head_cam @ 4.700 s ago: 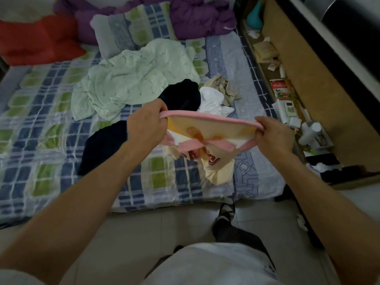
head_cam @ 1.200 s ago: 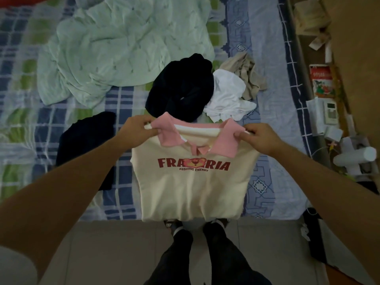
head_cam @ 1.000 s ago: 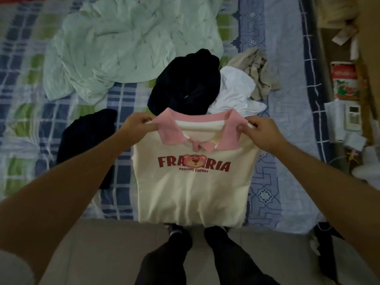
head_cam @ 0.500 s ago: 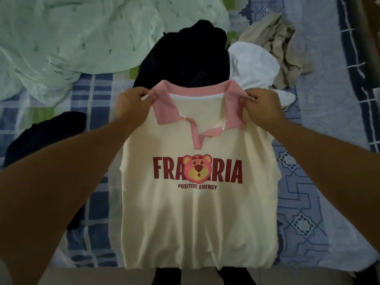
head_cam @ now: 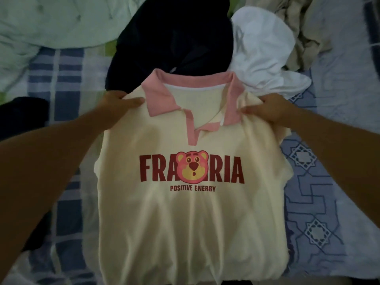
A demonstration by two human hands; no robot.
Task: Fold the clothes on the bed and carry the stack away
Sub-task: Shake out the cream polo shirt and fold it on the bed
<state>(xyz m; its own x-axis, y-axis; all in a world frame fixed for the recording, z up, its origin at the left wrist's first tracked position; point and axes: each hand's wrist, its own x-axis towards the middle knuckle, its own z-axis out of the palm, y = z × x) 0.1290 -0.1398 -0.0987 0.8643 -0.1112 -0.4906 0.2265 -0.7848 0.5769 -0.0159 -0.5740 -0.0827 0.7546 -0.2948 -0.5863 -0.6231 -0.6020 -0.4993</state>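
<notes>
At the shoulders of the cream polo shirt [head_cam: 191,223], both hands are clamped on the fabric. On the shirt's left shoulder, just beside the pink collar [head_cam: 162,95], the left hand [head_cam: 119,102] pinches the cloth with the thumb lying across the top and the fingers tucked beneath. On the opposite shoulder the right hand [head_cam: 269,109] grips a bunch of cloth the same way, thumb on top, touching the collar's other wing. The two hands are well apart, with the collar and its open placket between them.

The shirt lies front up, spread flat on the bed [head_cam: 320,192], its sleeves out of sight behind the body. Across the chest runs red lettering with a pink bear face in the middle and a smaller line reading POSITIVE ENERGY below it. The shirt's hem reaches the bed's near edge.

Just beyond the collar sits a crumpled dark garment [head_cam: 174,38], touching the shirt's top edge. Beside the collar's right wing lies a white garment [head_cam: 265,50], and beyond that a beige one [head_cam: 302,31]. Off the shirt's left shoulder, further up the bed, spreads a pale green blanket [head_cam: 51,21]. Beside the left forearm lies another dark piece of clothing [head_cam: 22,114].
</notes>
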